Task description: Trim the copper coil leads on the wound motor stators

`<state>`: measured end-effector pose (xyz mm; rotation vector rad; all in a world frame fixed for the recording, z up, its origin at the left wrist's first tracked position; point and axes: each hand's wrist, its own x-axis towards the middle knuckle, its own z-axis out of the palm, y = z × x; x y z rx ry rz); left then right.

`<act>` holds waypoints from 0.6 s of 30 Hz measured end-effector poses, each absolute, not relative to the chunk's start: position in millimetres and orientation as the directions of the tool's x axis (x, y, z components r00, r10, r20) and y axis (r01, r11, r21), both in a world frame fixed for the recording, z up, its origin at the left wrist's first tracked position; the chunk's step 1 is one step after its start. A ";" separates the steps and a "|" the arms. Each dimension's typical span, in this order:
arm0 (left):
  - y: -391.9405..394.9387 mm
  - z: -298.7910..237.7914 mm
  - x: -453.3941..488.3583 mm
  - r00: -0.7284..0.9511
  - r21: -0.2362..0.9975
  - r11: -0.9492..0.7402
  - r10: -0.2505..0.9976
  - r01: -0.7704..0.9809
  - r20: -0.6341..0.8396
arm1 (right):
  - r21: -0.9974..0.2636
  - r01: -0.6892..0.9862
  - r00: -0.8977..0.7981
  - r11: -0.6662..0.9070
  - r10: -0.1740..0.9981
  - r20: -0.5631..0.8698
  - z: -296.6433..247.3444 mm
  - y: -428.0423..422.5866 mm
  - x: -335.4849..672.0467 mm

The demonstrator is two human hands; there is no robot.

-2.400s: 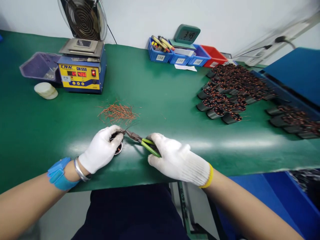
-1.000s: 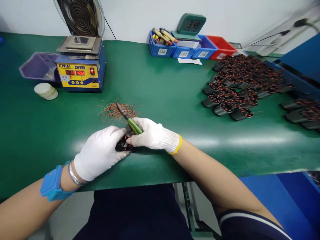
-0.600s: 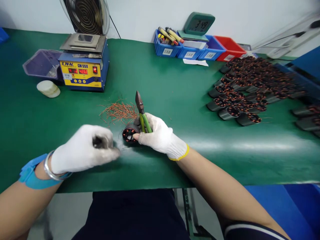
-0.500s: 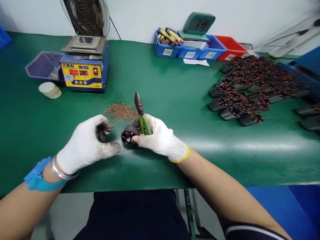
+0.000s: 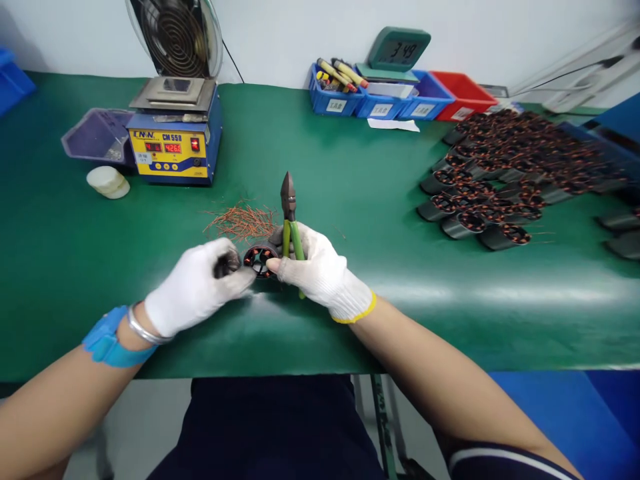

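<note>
My right hand (image 5: 313, 270), in a white glove with a bare thumb tip, is closed around green-handled cutting pliers (image 5: 290, 207), jaws pointing up and away. The same hand also grips a round black motor stator (image 5: 259, 259) with copper windings, its open end toward me. At the stator's left side is my gloved left hand (image 5: 213, 273), fingers curled and thumb apart, with nothing visible in it. Its dark fingertips are blurred, and whether they touch the rim is unclear. Just beyond the stator lies a pile of copper wire clippings (image 5: 243, 221).
Many stators (image 5: 505, 180) with loose wire ends stand at the right. A solder pot (image 5: 173, 143) with a fan behind it sits at back left, beside a purple bin (image 5: 95, 137) and a whitish round pad (image 5: 107, 181). Blue bins (image 5: 335, 100) and a red bin (image 5: 463, 93) line the wall.
My left hand has moved right, up to the stator. The pliers have turned more upright in my right hand, and the stator's open end has tilted upward.
</note>
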<state>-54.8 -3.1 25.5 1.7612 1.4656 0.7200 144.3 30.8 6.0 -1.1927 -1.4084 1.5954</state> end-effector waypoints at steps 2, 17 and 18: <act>-6.5 20.3 -46.1 0.168 0.814 -0.082 0.986 0.575 -0.019 | -0.983 0.065 -0.313 -0.171 0.932 -0.183 5.8 30.5 142.8; -5.3 3.0 -32.9 -0.282 0.981 -0.180 0.947 -0.077 0.152 | -0.983 -0.084 -0.154 -0.162 0.977 -0.148 8.5 26.1 128.4; -3.0 1.5 -36.1 -0.315 0.964 -0.223 0.934 -0.146 0.168 | -0.982 -0.095 -0.155 -0.163 0.977 -0.148 8.5 24.7 127.7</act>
